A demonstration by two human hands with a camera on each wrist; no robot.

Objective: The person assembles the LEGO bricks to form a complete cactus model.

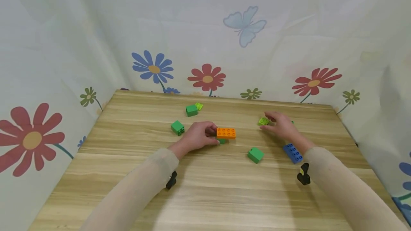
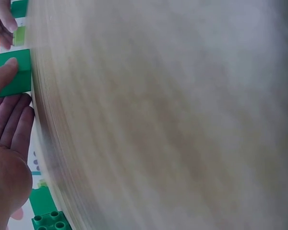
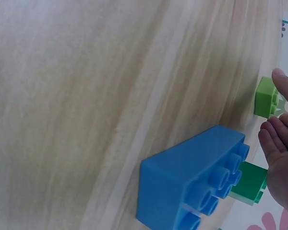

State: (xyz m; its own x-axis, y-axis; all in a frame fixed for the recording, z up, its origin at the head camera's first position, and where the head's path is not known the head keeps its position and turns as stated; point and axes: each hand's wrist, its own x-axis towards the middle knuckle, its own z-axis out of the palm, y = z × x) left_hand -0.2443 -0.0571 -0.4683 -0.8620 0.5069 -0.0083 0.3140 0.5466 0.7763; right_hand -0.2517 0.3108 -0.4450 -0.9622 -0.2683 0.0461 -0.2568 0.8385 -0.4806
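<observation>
Orange eight-stud brick (image 1: 226, 133), studs up, atop green block (image 2: 21, 75); small lime brick (image 1: 263, 121), studs up, apart to right.

Right hand (image 3: 286, 165) near lime-green toy brick (image 3: 264, 99).
Blue studded brick (image 3: 180, 170) on wooden desk (image 3: 77, 96), foreground; darker green brick (image 3: 248, 182) beyond.

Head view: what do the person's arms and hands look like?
The left sleeve and right sleeve are long, plain and beige. Small black fittings show by both cuffs, the right one marked yellow. The left hand and right hand wear no gloves.
</observation>
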